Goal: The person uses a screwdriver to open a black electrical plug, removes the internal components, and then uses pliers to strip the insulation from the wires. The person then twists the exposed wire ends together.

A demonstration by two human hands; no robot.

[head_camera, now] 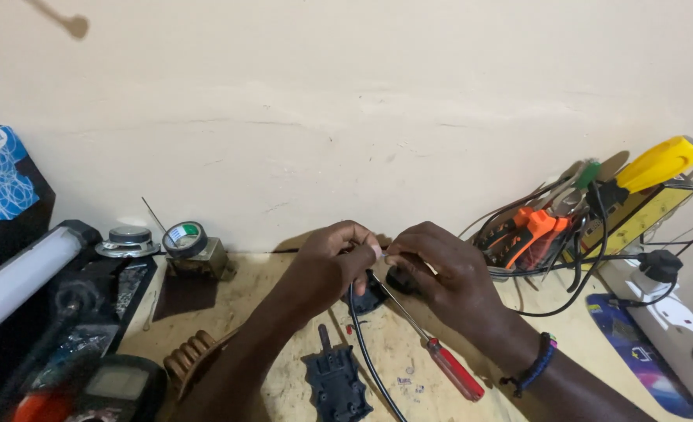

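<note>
Fingers [362, 252] of the left hand [327, 262] pressed together in a pinch on the bared end of a black cable [366, 352]; fingers of the right hand [440, 270] pinch the same spot from the other side, tips nearly touching. What exactly sits between them is too small to tell, likely a wire end.

Cable runs from the pinch down across the desk [245, 297] toward the near edge. A small black part [370, 301] lies just under the hands, partly hidden. A black plug half [336, 383], opened, lies flat beside the cable.

Red-handled screwdriver [440, 355] lies on the desk under the right wrist, untouched, shaft pointing up toward the hands.

Judgement: plug is apart, wire end being handled; nothing joined or closed up yet.

Pliers with orange grips [530, 230] and a tape roll [184, 237] sit well apart.
</note>
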